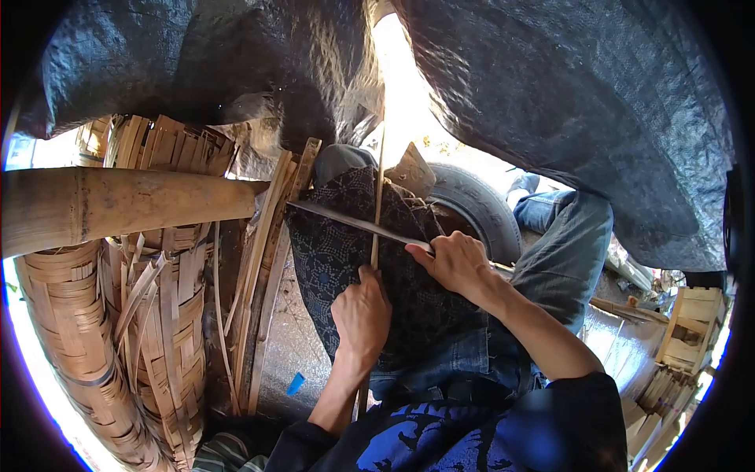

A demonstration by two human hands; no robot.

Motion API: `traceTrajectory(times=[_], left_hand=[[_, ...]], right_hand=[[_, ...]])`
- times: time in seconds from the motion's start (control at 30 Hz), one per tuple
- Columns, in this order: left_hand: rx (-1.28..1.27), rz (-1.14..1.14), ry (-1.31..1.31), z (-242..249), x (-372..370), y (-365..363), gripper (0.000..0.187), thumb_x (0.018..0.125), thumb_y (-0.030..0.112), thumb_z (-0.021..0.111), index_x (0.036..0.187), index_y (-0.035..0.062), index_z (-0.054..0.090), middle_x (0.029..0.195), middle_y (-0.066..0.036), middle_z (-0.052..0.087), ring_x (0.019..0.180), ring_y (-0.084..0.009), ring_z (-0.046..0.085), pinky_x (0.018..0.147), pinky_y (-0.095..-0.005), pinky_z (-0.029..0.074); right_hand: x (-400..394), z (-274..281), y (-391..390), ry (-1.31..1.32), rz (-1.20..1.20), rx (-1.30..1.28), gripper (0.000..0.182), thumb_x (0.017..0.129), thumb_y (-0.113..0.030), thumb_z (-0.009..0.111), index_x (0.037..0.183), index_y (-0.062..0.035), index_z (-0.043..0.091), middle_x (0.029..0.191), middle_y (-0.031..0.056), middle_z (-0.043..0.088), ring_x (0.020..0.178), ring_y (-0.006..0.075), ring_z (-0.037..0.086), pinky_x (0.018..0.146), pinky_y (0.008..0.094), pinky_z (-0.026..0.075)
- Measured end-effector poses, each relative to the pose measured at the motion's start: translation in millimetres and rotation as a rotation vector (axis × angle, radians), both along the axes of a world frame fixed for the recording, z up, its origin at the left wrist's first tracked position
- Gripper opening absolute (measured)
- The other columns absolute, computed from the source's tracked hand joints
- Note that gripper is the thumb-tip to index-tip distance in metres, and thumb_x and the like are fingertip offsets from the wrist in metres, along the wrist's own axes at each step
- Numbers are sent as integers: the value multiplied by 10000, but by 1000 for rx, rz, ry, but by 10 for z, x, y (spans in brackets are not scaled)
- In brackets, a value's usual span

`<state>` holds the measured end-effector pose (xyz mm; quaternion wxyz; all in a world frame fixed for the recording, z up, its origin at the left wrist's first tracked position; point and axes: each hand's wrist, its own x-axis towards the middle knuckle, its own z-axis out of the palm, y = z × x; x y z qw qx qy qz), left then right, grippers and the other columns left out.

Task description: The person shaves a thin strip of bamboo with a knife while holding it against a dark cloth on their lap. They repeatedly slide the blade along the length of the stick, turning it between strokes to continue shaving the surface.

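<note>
My right hand (460, 267) is closed around the handle of a long knife (334, 218). Its blade reaches left across a thin bamboo strip (380, 185), over my lap. Lower down, my left hand (362, 315) grips the same strip, which runs on below the fist and rises toward the gap in the tarp. The blade meets or crosses the strip just above my left hand; exact contact is hard to tell. A dark patterned cloth (322, 263) covers my leg beneath both hands.
Left stand woven bamboo baskets (67, 330), with a thick bamboo pole (134, 203) above them. Split bamboo slats (263, 275) lean beside my leg. A tire (476, 204) lies ahead, under a dark tarp (550, 79). A blue scrap (296, 384) is on the ground.
</note>
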<state>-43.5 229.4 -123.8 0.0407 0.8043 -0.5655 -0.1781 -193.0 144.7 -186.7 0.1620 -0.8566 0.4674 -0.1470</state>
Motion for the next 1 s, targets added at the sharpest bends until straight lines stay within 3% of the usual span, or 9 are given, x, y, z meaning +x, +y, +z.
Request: traceTrajectory(times=[0.3, 0.47, 0.5, 0.57, 0.8, 0.87, 0.97, 1.0], left_hand=[[-58, 67, 112, -79, 125, 28, 189, 923, 189, 466, 906, 14, 536, 602, -218, 597, 565, -401, 606, 518, -480, 488], [-72, 263, 529, 51, 168, -32, 185, 910, 142, 469, 885, 11, 596, 733, -220, 633, 684, -414, 612, 613, -465, 480], [-73, 267, 527, 87, 176, -36, 185, 910, 142, 469, 885, 11, 596, 733, -220, 633, 684, -414, 612, 613, -465, 480], [11, 316, 554, 139, 179, -8, 187, 904, 125, 470, 894, -1, 608, 769, -224, 637, 723, -413, 613, 640, -460, 476], [-66, 273, 487, 105, 172, 49, 179, 903, 136, 481, 875, 5, 600, 746, -224, 632, 703, -403, 618, 619, -463, 479], [-111, 188, 378, 73, 194, 56, 176, 909, 148, 478, 864, 13, 583, 692, -224, 623, 654, -407, 615, 587, -475, 481], [-67, 151, 272, 62, 170, 51, 176, 915, 160, 471, 874, 13, 558, 633, -229, 604, 597, -408, 607, 550, -489, 480], [-66, 148, 275, 67, 155, 27, 176, 915, 160, 471, 874, 13, 558, 633, -229, 604, 597, -408, 607, 550, -489, 480]], right_hand=[[89, 60, -98, 53, 12, 109, 684, 852, -578, 510, 429, -41, 499, 403, 144, 498, 410, 274, 587, 366, 350, 462], [86, 176, -128, 77, 26, 173, 711, 870, -586, 472, 427, -30, 505, 417, 150, 514, 419, 276, 595, 373, 353, 466], [103, 169, -141, 75, 30, 173, 711, 870, -586, 472, 427, -30, 505, 417, 150, 514, 419, 276, 595, 373, 353, 466], [127, 136, -145, 48, 2, 85, 576, 840, -472, 605, 450, -72, 469, 390, 128, 468, 370, 292, 541, 338, 383, 420], [129, -55, -257, -30, 67, -40, 557, 845, -452, 610, 465, -68, 475, 399, 130, 465, 362, 283, 521, 360, 376, 424], [109, 144, -157, -24, 46, 87, 643, 877, -503, 533, 427, -47, 483, 402, 156, 490, 396, 278, 573, 377, 369, 463], [39, 277, -62, 46, 76, 151, 633, 880, -487, 539, 425, -51, 478, 389, 148, 473, 383, 283, 560, 368, 363, 457], [11, 253, -48, 35, 68, 159, 553, 864, -441, 592, 501, -30, 521, 401, 153, 464, 377, 312, 527, 380, 377, 432]])
